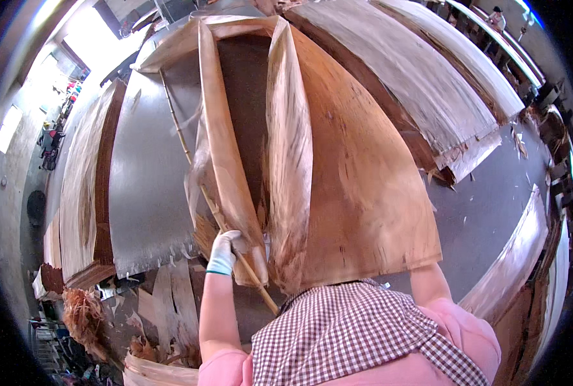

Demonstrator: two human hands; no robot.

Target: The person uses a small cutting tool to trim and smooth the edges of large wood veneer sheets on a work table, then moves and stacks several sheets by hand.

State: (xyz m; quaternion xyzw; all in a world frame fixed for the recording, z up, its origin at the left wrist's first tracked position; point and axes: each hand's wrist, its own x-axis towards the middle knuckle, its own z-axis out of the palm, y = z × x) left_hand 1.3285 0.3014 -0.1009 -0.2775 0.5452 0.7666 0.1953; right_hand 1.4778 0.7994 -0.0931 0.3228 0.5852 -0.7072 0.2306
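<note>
My left hand (pixel 223 252), in a white glove with a pale green cuff, is closed around a long thin bamboo pole (pixel 181 132). The pole slants from the far left down toward my waist. Draped in front of me is a large brown wood veneer sheet (pixel 364 186), its near edge at my apron. Left of it, the veneer stands up in curled folds (pixel 291 148), with a dark gap between two of them. My right forearm (pixel 428 283) reaches to the sheet's near right corner; the sheet hides that hand and its fingers.
A tall veneer stack (pixel 84 193) stands at the left, beside a smooth grey surface (pixel 151 174). More stacked pale sheets (pixel 409 71) lie at the far right. Torn veneer scraps (pixel 170 302) litter the floor at the lower left. A curved loose sheet (pixel 508 251) is at the right.
</note>
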